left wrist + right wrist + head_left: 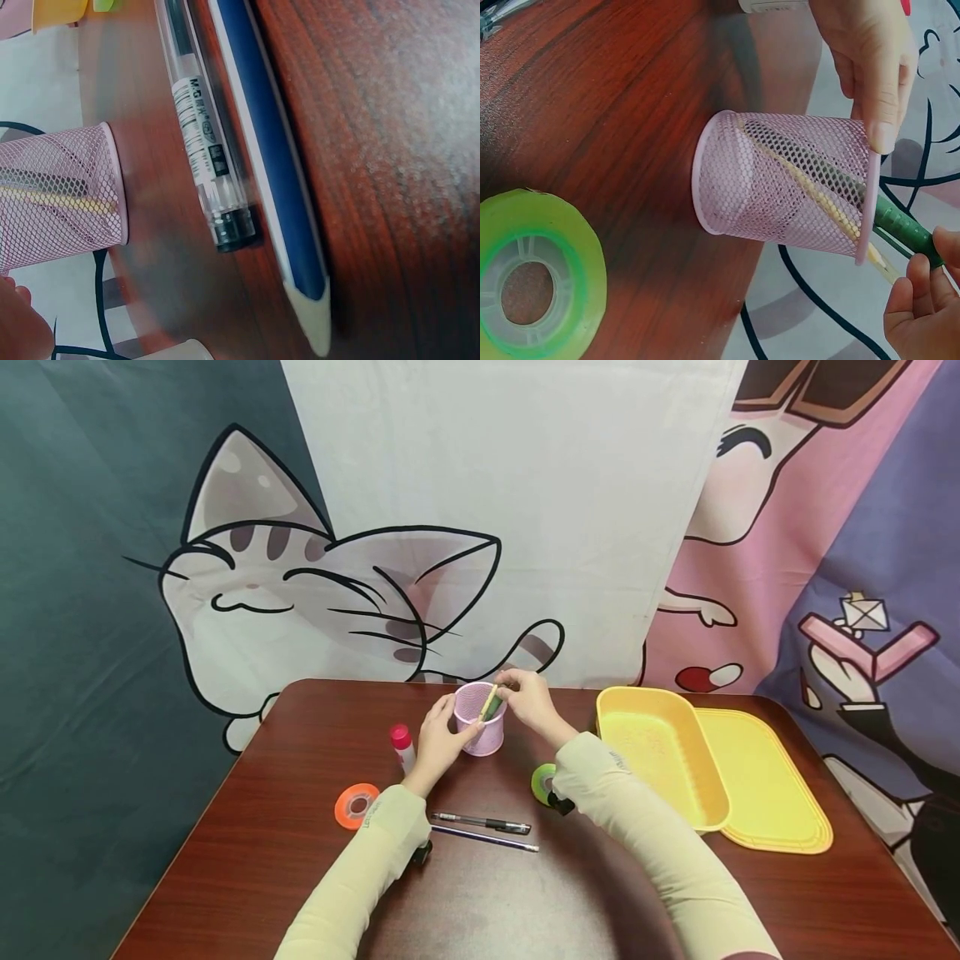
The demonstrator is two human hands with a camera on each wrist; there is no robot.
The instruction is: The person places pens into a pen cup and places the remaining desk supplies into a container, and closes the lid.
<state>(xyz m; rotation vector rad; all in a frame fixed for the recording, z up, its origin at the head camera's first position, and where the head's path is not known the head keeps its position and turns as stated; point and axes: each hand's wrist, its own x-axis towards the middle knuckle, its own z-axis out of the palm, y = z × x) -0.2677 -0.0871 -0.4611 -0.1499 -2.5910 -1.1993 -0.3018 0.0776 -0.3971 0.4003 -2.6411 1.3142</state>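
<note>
Sleeves (667, 835), green pen (902, 227) in cup (718, 180), top (apparently) in right hand (529, 702)

Pale yellow-green sleeves (645, 818), printed cuffs (588, 768), black wrist devices (561, 803)

- The mesh cup (769, 206) was pale pink, in a fine lattice.
- The marker (902, 227) was green; the slim stick (879, 261), yellow.
- The glue stick (403, 747) was white with a pinkish-red cap.
- One tape roll (344, 807) was orange, the second roll (592, 277) lime green.
- The clear pen (202, 139) had black ends and a black-printed white label.
- The pencil (274, 165) was striped blue and white.
- The tray (712, 793) and lid (776, 785) were yellow.
- The bench (240, 860) was reddish brown, dark-grained.
</note>
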